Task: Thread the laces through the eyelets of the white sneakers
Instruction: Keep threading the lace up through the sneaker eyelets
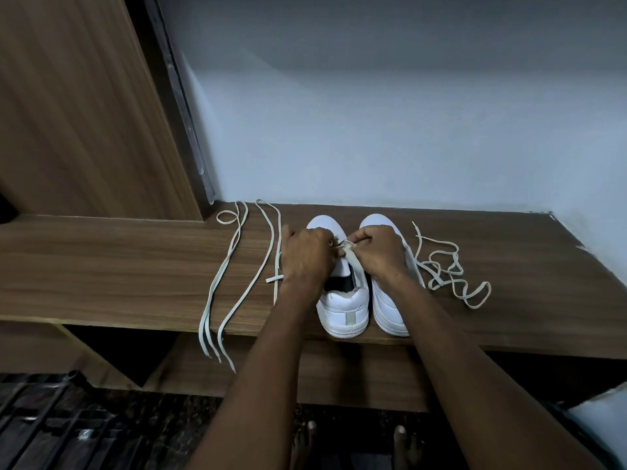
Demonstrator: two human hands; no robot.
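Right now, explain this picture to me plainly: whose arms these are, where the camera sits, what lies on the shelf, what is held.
This is one picture from a camera worn on a person's head, looking down at their own bare arms. On the wooden shelf stand two white sneakers, heels toward the camera. The left hand and right hand meet over the left sneaker, pinching a lace end between them. Long loose laces lie left of the shoes; a tangled lace lies to the right.

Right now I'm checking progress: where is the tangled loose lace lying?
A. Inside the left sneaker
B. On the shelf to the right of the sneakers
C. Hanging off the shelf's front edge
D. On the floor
B: the tangled lace lies on the wooden shelf right of the right sneaker.
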